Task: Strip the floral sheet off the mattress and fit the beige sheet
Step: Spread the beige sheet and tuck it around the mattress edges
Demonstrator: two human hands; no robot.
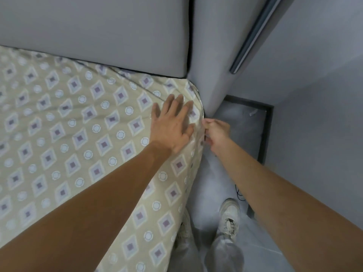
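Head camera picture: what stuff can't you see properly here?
- Mattress: fully covered by the patterned sheet.
- Right hand fingertips: curled at the sheet's corner edge, hidden by the hand itself and the fold.
- Left hand fingers: motion-blurred as they lie flat on the sheet.
- Left shoe: mostly hidden behind the bed's edge.
- Bed's far side: cut off by the picture's left edge.
- A second sheet: none in view.

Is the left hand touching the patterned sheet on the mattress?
Touching. The head view shows the left hand lying flat, fingers spread, on the beige patterned sheet near the mattress corner.

Soft, even indoor light; slight motion blur, wide-angle edge bending.
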